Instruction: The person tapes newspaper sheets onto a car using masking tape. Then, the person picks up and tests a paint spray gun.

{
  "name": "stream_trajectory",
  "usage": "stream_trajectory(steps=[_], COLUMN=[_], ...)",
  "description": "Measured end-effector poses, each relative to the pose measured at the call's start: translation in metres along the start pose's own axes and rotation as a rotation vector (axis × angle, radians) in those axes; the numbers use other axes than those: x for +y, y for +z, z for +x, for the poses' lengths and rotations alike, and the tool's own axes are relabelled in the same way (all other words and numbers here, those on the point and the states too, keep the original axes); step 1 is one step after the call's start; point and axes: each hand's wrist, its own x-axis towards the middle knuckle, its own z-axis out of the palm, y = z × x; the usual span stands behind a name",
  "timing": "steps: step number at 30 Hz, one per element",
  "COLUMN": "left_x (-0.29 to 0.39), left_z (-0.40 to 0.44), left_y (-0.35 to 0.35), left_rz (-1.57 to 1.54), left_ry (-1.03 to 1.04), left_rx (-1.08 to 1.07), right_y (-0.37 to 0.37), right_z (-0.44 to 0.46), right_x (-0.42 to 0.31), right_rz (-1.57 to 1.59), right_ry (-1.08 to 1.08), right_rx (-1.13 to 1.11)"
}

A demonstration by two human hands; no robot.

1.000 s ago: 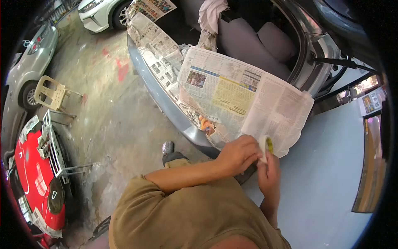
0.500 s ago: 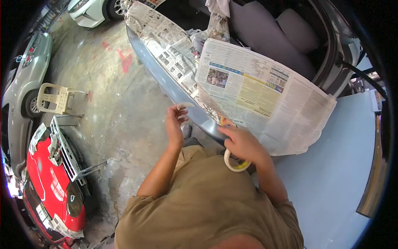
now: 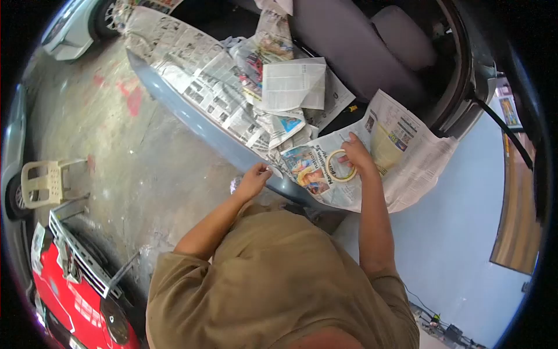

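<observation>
My left hand [image 3: 254,180] pinches a short strip of pale tape [image 3: 274,170] at the edge of the blue-grey car panel [image 3: 209,136]. A roll of masking tape [image 3: 341,166] hangs at my right hand [image 3: 356,155], whose fingers are closed round its rim over the newspaper. The large newspaper sheet [image 3: 415,168] lies folded back at its left part, with a coloured picture page [image 3: 310,172] showing. More newspaper [image 3: 203,81] covers the panel's upper edge, and a smaller folded sheet [image 3: 294,85] lies beside the dark car opening.
Grey seats [image 3: 349,46] show inside the car. A light blue panel [image 3: 447,232] is at the right. On the left are a beige plastic chair [image 3: 49,183], a metal rack [image 3: 87,256], a red car part [image 3: 75,291] and other cars.
The large newspaper's left part has been folded over. My right hand has moved up onto the paper with the tape roll, and my left hand has moved down beside the panel edge.
</observation>
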Motion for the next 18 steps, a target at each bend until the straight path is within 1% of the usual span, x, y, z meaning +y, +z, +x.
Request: stream_trajectory(steps=[1, 4, 7, 8, 11, 14, 17, 18], left_x=[0.006, 0.0, 0.021, 0.025, 0.001, -0.041, -0.028, -0.02], left_z=[0.012, 0.063, 0.088, 0.095, 0.127, 0.155, 0.16, 0.161], left_y=[0.003, 0.021, 0.043, 0.046, 0.063, 0.084, 0.09, 0.089], left_rz=[0.052, 0.071, -0.163, -0.199, -0.116, -0.223, -0.153, -0.117], left_ry=[-0.01, 0.036, -0.076, -0.094, -0.159, -0.156, -0.072, -0.066], left_rx=[-0.026, -0.11, -0.166, -0.192, -0.201, -0.138, -0.061, -0.075], right_y=[0.0, -0.001, 0.001, 0.0, 0.0, 0.001, 0.003, 0.003], right_z=[0.002, 0.004, 0.005, 0.005, 0.01, 0.002, -0.003, -0.002], right_x=[0.001, 0.001, 0.0, 0.002, 0.008, 0.003, 0.003, 0.002], right_rz=[0.017, 0.024, 0.039, 0.033, 0.031, 0.027, 0.0, -0.019], right_ry=[0.019, 0.103, 0.15, 0.144, 0.128, 0.13, 0.132, 0.135], right_rx=[0.013, 0.033, 0.056, 0.056, 0.059, 0.055, 0.056, 0.059])
